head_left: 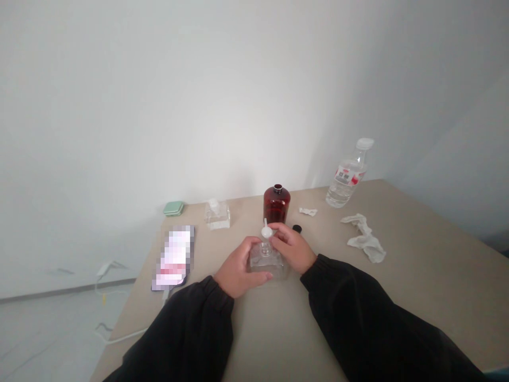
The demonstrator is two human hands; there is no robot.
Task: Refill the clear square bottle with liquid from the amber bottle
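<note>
My left hand (240, 269) is closed around the side of a clear, square glass bottle (267, 261), which stands on the table with its neck uncovered. Between the fingers of my right hand (292, 246) is a small white funnel (267, 232), its thin stem pointing upward. The funnel is just above the bottle's neck; whether they touch I cannot tell. Directly behind stands a dark red-brown bottle (277, 204) with an open mouth. A black cap (297, 228) lies partly hidden behind my right hand.
A phone (174, 257) with a white cable lies on the table (278, 329) at left. Further back are a green case (174, 208) and another clear square bottle (218, 215) with a white top. At right stand a water bottle (345, 183) and crumpled tissues (368, 246). A wall rises behind.
</note>
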